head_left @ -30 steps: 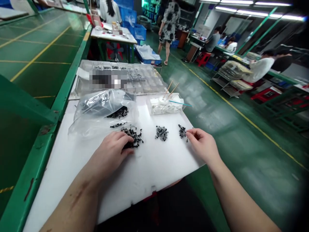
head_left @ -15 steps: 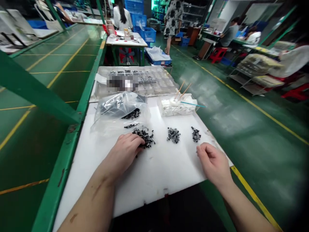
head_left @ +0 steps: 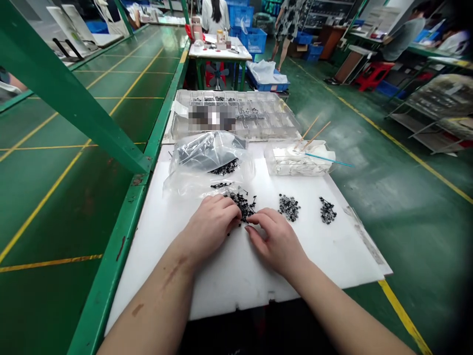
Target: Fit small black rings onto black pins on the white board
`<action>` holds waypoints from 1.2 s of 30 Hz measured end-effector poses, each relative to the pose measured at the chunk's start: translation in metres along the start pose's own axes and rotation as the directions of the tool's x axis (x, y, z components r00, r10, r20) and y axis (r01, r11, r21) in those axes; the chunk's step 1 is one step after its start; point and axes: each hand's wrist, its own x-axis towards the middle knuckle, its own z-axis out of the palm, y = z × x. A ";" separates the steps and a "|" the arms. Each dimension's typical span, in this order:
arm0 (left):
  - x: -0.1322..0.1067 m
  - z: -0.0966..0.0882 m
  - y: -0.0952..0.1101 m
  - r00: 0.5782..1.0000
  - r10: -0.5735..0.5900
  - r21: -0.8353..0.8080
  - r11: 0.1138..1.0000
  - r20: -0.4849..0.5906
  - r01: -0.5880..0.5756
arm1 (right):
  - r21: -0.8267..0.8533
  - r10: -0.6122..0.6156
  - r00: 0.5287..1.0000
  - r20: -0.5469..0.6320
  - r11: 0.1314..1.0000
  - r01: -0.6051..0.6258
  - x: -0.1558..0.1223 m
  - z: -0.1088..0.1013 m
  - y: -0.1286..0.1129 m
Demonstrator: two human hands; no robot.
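My left hand [head_left: 215, 221] rests at the near left edge of a pile of small black stemmed parts [head_left: 244, 203]. Its fingers are curled together, and what lies between the tips is hidden. From the right, my right hand [head_left: 278, 238] reaches the same pile, thumb and forefinger slightly apart at its near edge. I see nothing held in it. Right of the hands lies a heap of small dark and grey round pieces [head_left: 289, 207]. Farther right is a smaller cluster of black stemmed parts [head_left: 327, 211].
Behind the pile sits a clear plastic bag [head_left: 207, 158] with more black parts. A clear box [head_left: 301, 159] holds white material, two wooden sticks and a blue stick. A compartment tray [head_left: 273, 116] stands at the back. A green frame [head_left: 146, 197] borders the white tabletop [head_left: 221, 291].
My right hand has moved left from beside the small right cluster to the main pile, its fingers parting. My left hand stays at the pile. The view has turned slightly left.
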 end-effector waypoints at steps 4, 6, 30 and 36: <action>0.000 -0.002 0.003 0.997 -0.013 -0.124 0.992 -0.071 0.004 | 0.016 -0.046 0.998 -0.043 0.999 0.047 -0.002 0.009 0.003; 0.001 -0.004 0.004 0.994 -0.025 -0.207 0.978 -0.108 0.002 | 0.025 -0.060 0.997 -0.050 0.998 0.061 -0.003 0.010 0.003; -0.004 -0.014 0.037 0.994 -0.089 -0.822 0.569 -0.060 0.002 | 0.347 -0.143 0.974 -0.175 0.917 0.197 0.015 -0.051 -0.028; -0.003 -0.020 0.037 0.998 -0.054 -0.798 0.602 -0.037 0.003 | 0.290 -0.165 0.981 -0.106 0.938 0.189 0.022 -0.061 -0.034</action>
